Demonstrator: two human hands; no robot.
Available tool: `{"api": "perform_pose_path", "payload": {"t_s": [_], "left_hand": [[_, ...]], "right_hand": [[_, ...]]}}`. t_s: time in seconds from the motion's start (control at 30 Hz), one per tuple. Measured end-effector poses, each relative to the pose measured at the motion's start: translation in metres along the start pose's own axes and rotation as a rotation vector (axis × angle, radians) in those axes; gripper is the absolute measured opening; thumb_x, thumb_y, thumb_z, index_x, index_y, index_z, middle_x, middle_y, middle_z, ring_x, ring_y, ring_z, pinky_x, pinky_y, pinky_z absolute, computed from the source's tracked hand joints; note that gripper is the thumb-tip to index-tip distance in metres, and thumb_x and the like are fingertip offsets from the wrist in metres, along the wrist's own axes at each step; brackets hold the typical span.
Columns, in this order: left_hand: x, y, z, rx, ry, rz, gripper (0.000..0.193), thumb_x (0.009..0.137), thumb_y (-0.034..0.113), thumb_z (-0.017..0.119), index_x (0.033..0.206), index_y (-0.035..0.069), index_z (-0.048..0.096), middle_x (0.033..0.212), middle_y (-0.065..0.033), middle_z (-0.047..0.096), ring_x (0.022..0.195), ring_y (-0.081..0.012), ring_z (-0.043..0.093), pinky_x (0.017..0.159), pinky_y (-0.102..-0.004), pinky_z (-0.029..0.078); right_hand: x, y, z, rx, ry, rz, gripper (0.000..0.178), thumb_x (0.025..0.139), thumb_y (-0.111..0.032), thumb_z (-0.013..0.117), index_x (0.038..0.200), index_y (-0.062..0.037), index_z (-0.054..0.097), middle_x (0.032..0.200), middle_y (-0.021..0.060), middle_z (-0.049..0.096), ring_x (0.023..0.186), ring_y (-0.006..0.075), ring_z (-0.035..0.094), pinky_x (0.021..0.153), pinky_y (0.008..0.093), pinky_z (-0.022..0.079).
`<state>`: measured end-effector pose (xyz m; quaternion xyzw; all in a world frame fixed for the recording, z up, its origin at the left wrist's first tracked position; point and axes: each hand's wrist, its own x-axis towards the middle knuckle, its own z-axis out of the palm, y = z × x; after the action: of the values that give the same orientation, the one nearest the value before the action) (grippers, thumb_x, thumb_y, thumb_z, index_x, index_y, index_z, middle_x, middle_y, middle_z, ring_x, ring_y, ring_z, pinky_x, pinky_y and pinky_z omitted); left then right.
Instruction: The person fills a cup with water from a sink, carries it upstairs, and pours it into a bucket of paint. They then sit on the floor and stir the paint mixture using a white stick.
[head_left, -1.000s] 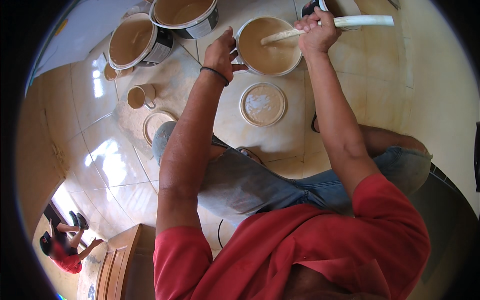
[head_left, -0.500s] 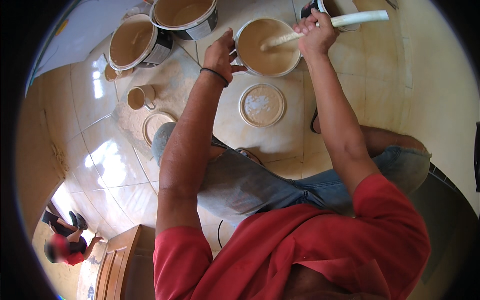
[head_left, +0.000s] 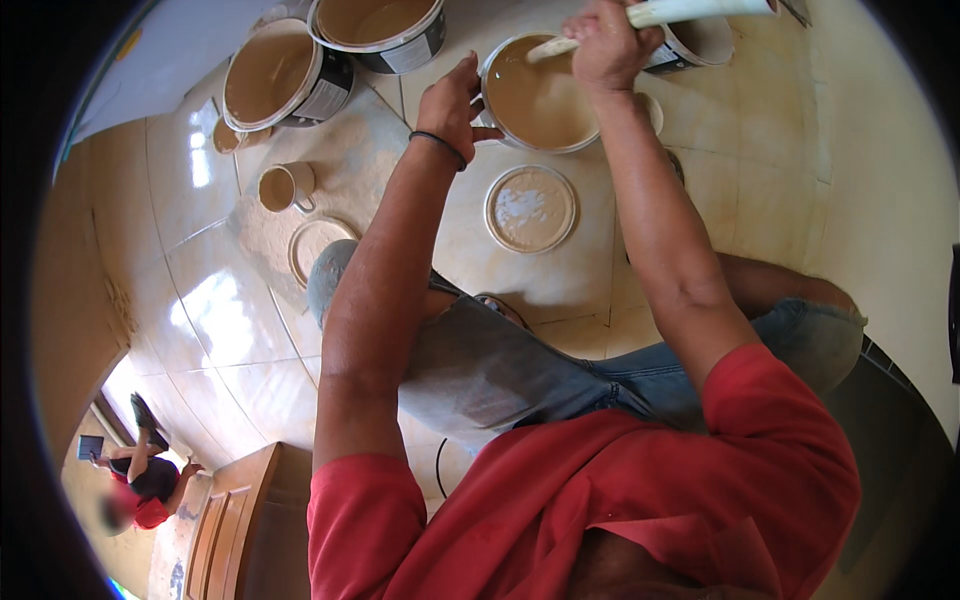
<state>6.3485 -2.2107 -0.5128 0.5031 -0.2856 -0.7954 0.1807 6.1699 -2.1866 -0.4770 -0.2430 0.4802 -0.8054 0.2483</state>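
A bucket (head_left: 548, 149) of smooth tan liquid stands on the tiled floor in front of me. My right hand (head_left: 612, 45) is closed round a pale, pipe-like stick (head_left: 690, 11), whose lower end dips into the liquid near the far rim. Against the bucket's left side rests my left hand (head_left: 450, 108), fingers spread, with a black band at the wrist. Just nearer to me lies a round lid (head_left: 530, 210) smeared with tan and white residue.
Two more buckets, one at far left (head_left: 325, 95) and one beside it (head_left: 408, 52), hold tan liquid. A mug (head_left: 300, 182) and another lid (head_left: 312, 250) are left. Behind my right hand stands another bucket (head_left: 700, 42). A person (head_left: 155, 485) is near a wooden door (head_left: 232, 510).
My right hand has moved left and away from me, carrying the stick's dipped end to the far rim. My left hand stays at the bucket's side. The distant person has shifted.
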Motion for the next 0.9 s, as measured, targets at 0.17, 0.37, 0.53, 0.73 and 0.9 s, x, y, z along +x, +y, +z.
{"api": "perform_pose_path", "payload": {"t_s": [0.17, 0.37, 0.53, 0.73, 0.9], "left_hand": [[0.008, -0.002, -0.005, -0.053, 0.013, 0.003, 0.075, 0.099, 0.051, 0.059, 0.146, -0.005, 0.044, 0.147, -0.0180, 0.048, 0.138, -0.0410, 0.045, 0.087, -0.0663, 0.055], [-0.003, 0.002, -0.005, -0.040, 0.025, 0.004, 0.078, 0.100, 0.054, 0.056, 0.148, -0.005, 0.040, 0.148, -0.0187, 0.050, 0.136, -0.0358, 0.048, 0.092, -0.0632, 0.054], [0.001, 0.001, -0.006, -0.048, -0.018, 0.010, 0.077, 0.100, 0.052, 0.057, 0.146, -0.008, 0.042, 0.146, -0.0187, 0.051, 0.135, -0.0351, 0.049, 0.090, -0.0627, 0.055], [0.005, -0.001, -0.007, -0.050, -0.007, 0.013, 0.073, 0.100, 0.051, 0.057, 0.143, -0.007, 0.046, 0.143, -0.0178, 0.054, 0.133, -0.0346, 0.051, 0.088, -0.0619, 0.056], [0.007, -0.002, -0.009, -0.055, 0.003, 0.016, 0.072, 0.100, 0.051, 0.057, 0.142, -0.006, 0.047, 0.141, -0.0174, 0.055, 0.132, -0.0351, 0.051, 0.087, -0.0614, 0.057]], "right_hand": [[-0.031, -0.010, 0.006, -0.040, -0.480, 0.123, 0.028, 0.092, -0.007, 0.060, 0.066, -0.0059, 0.048, 0.057, 0.0007, 0.040, 0.047, 0.0124, 0.041, 0.048, 0.0325, 0.038], [-0.033, -0.048, -0.017, -0.385, -0.780, 0.244, 0.031, 0.089, -0.007, 0.065, 0.063, -0.0045, 0.049, 0.055, 0.0002, 0.045, 0.047, 0.0100, 0.044, 0.047, 0.0298, 0.036], [-0.007, -0.029, -0.009, -0.490, -0.713, -0.081, 0.023, 0.092, -0.002, 0.059, 0.070, -0.0006, 0.054, 0.060, 0.0025, 0.048, 0.048, 0.0105, 0.042, 0.047, 0.0276, 0.037], [0.015, -0.013, 0.022, -0.131, -0.601, 0.142, 0.026, 0.091, -0.008, 0.058, 0.065, -0.0064, 0.051, 0.056, 0.0013, 0.050, 0.047, 0.0090, 0.047, 0.043, 0.0271, 0.040], [0.025, -0.013, 0.017, -0.352, -0.722, -0.049, 0.028, 0.091, -0.008, 0.058, 0.064, -0.0068, 0.051, 0.056, 0.0009, 0.049, 0.047, 0.0095, 0.047, 0.043, 0.0274, 0.039]]}}
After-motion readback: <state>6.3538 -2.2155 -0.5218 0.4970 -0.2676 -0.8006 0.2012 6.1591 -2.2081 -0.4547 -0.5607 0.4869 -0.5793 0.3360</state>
